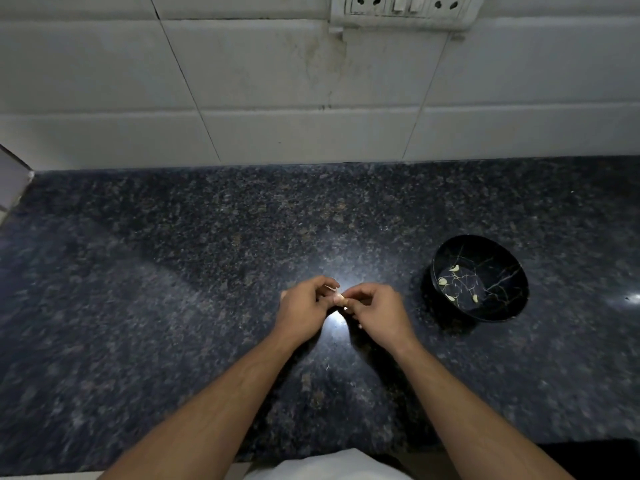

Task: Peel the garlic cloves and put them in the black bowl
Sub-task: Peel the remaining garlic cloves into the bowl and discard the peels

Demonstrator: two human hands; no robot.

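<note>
Both hands meet over the middle of the dark counter. My left hand (306,306) and my right hand (375,308) pinch one small garlic clove (337,298) between their fingertips, with a flake of pale skin sticking up from it. To the right stands the black bowl (517,289) with gold veining inside. Several peeled cloves (442,281) lie scattered on its bottom. The bowl is about a hand's width from my right hand.
The speckled granite counter (173,289) runs up to a white tiled wall (277,98) behind. A switch and socket plate (401,10) sits high on the wall. The counter's front edge is near my body at the bottom.
</note>
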